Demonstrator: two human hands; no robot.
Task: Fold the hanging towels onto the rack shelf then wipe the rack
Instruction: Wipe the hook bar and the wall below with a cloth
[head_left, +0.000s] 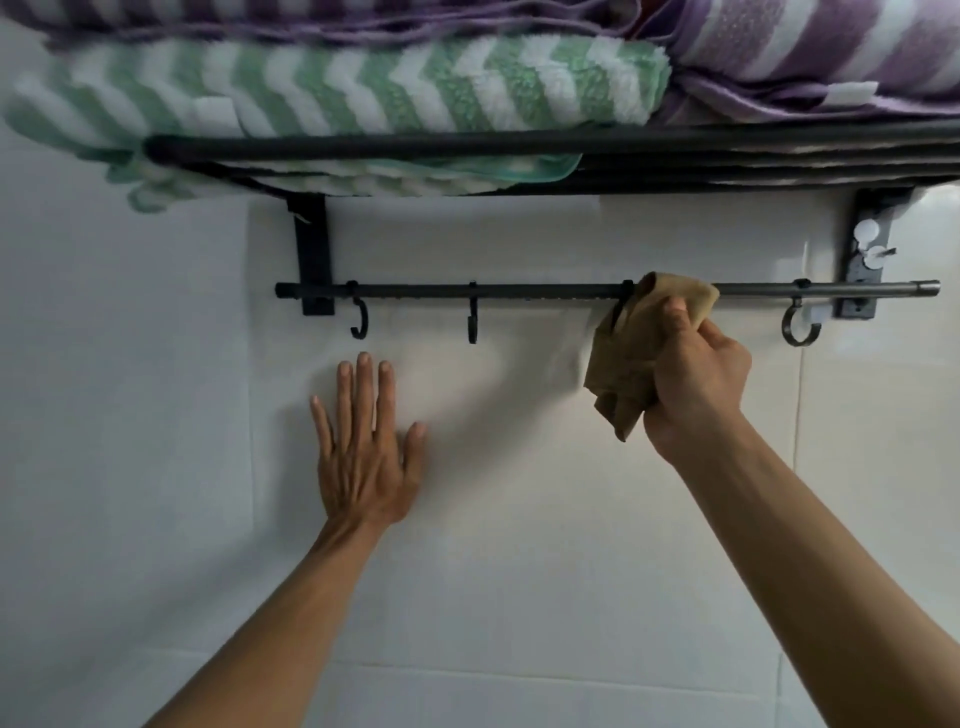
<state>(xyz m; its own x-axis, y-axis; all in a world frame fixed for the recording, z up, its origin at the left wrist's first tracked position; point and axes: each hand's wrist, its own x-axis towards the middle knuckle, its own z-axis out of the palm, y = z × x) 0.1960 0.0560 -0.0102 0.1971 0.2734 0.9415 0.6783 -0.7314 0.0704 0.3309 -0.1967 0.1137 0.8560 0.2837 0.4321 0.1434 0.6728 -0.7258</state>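
A black wall rack has a shelf on top and a thin lower bar with several hooks. A folded green-and-white towel lies on the shelf at the left. Purple-and-white striped towels lie on it at the right and behind. My right hand grips a crumpled tan cloth, which is pressed against the lower bar near its right part, covering one hook. My left hand rests flat on the white tiled wall below the bar, fingers straight and spread.
Black brackets fix the rack to the white tiled wall. The right bracket carries white round fittings. Bare hooks hang at the left, the middle and the far right of the bar.
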